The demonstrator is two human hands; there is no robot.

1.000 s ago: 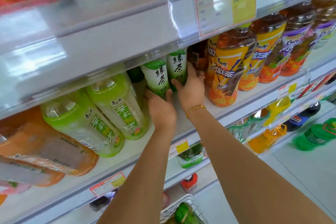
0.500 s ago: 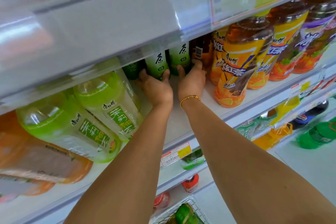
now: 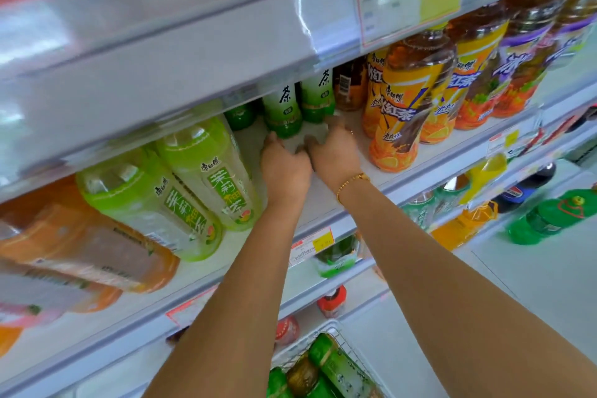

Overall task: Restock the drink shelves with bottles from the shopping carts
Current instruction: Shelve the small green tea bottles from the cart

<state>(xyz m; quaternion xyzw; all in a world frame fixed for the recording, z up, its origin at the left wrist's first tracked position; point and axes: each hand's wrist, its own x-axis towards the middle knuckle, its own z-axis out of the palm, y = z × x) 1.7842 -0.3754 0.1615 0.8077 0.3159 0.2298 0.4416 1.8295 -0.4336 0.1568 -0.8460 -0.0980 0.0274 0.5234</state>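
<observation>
Two green tea bottles stand side by side deep on the white shelf, the left green tea bottle and the right green tea bottle. Their tops are hidden by the shelf above. My left hand lies just in front of the left bottle's base with relaxed fingers, holding nothing. My right hand, with a gold bracelet at the wrist, has its fingertips by the right bottle's base and grips nothing. Whether the fingertips touch the bottles is unclear.
Large pale-green bottles crowd the shelf to the left and orange iced-tea bottles to the right. A wire shopping cart with green bottles is below. The lower shelves hold more drinks.
Both hands pushed the two green tea bottles back into the shelf, then let go and drew back a little. The bottles now stand deeper under the upper shelf.
</observation>
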